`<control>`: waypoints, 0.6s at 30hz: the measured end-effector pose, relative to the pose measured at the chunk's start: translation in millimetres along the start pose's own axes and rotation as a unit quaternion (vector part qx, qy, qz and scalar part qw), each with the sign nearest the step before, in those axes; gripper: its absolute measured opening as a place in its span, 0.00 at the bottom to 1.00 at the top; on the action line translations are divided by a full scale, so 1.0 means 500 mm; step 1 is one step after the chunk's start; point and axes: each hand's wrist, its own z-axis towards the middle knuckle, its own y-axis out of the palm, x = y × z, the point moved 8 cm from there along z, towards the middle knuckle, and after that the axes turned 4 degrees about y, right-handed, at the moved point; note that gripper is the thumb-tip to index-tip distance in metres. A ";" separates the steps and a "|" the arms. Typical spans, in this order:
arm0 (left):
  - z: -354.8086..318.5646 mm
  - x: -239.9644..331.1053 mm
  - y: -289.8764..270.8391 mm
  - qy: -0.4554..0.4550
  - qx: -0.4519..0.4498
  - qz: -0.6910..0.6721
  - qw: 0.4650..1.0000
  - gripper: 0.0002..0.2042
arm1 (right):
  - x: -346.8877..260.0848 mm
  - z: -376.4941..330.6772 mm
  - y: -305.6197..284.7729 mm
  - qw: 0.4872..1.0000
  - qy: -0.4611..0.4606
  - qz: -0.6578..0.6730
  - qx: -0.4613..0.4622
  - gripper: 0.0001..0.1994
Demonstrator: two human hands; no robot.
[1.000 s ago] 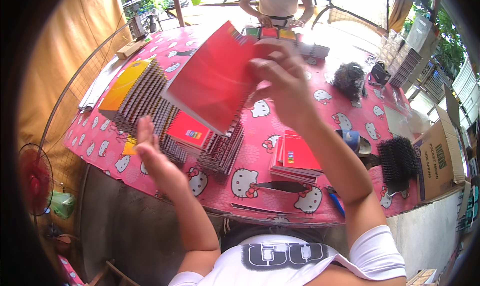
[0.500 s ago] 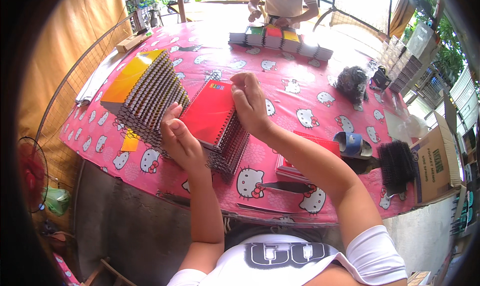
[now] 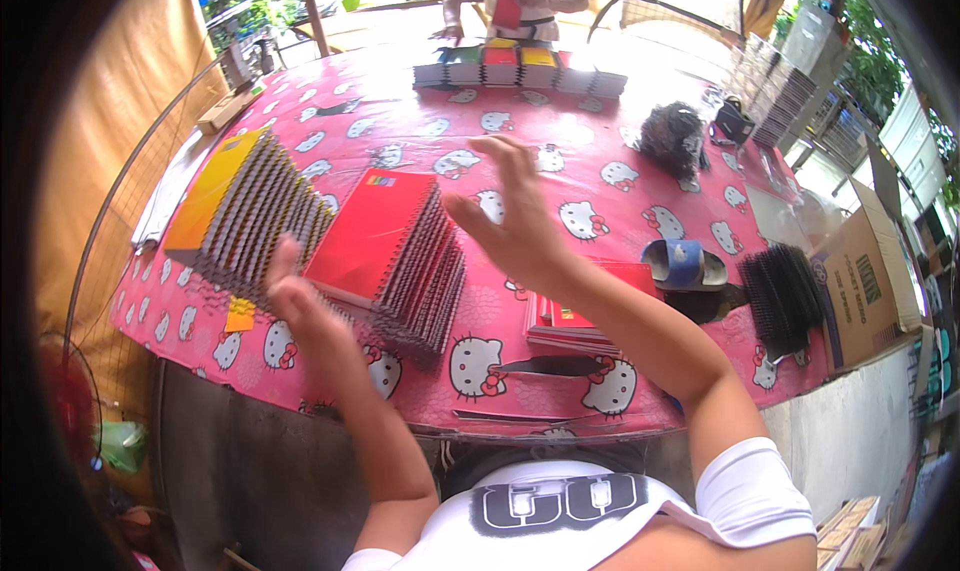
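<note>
Red spiral notebooks [image 3: 378, 233] stand stacked between the right hand [image 3: 515, 214], empty with thumb held wide, and the blurred left hand [image 3: 303, 303], also empty and uncurled, on the near left. Yellow spiral notebooks [image 3: 218, 193] stand farther left; red booklets [image 3: 557, 321] lie to the right.

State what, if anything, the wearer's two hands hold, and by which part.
Nothing: the left hand and right hand are both open and empty, near the stack of red spiral-bound notebooks.
</note>
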 end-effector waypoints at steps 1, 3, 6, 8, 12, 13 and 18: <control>-0.001 0.053 -0.022 0.015 0.026 -0.018 0.999 0.33 | 0.006 -0.017 -0.055 0.995 0.015 -0.073 -0.063 0.33; 0.001 0.129 -0.067 0.029 0.057 -0.114 0.991 0.33 | 0.053 -0.066 -0.195 0.977 0.064 -0.196 -0.057 0.35; -0.041 0.247 -0.029 0.130 0.030 -0.414 0.901 0.30 | 0.188 -0.220 -0.307 0.942 0.269 -0.202 -0.009 0.38; -0.061 0.285 0.062 0.152 -0.102 -0.390 0.902 0.27 | 0.267 -0.309 -0.318 0.907 0.373 -0.193 -0.047 0.35; -0.132 0.240 0.211 -0.097 -0.204 -0.362 0.904 0.28 | 0.226 -0.297 -0.393 0.913 0.393 -0.079 0.082 0.20; -0.155 0.233 0.248 -0.098 -0.229 -0.310 0.917 0.29 | 0.216 -0.294 -0.388 0.921 0.346 0.080 0.161 0.13; -0.264 0.170 0.375 -0.126 -0.379 -0.187 0.898 0.37 | 0.159 -0.257 -0.288 0.956 0.269 0.068 0.097 0.16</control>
